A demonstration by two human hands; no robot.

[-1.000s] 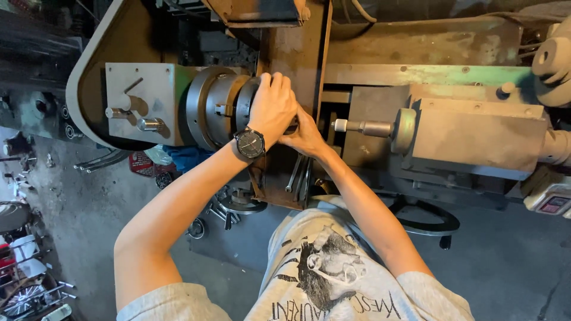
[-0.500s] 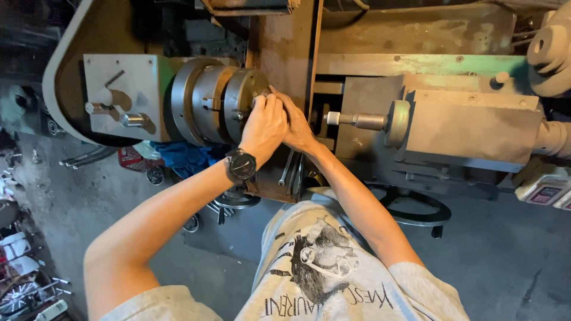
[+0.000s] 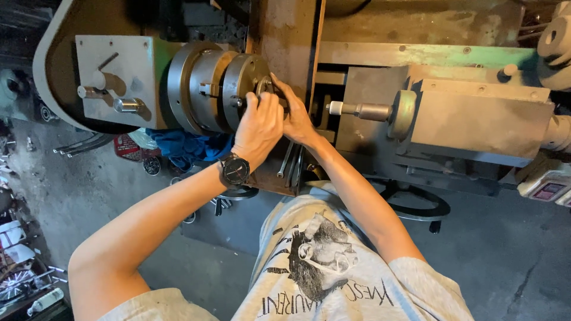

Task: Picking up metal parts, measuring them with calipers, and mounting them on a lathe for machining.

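Note:
A grey metal lathe chuck sticks out sideways from the headstock. My left hand, with a black wristwatch, curls its fingers over the chuck's front face. Just behind it, my right hand lays its fingers on the same face near a dark round part. My left hand covers the right palm, so what the right hand grips is hidden.
The tailstock with its quill points at the chuck from the right. A black handwheel hangs below it. Blue cloth lies under the chuck. Levers jut from the headstock. Scrap parts litter the floor at left.
Both hands have stayed at the chuck. My left hand has slid down from the chuck's upper edge over its face, and the view has shifted slightly.

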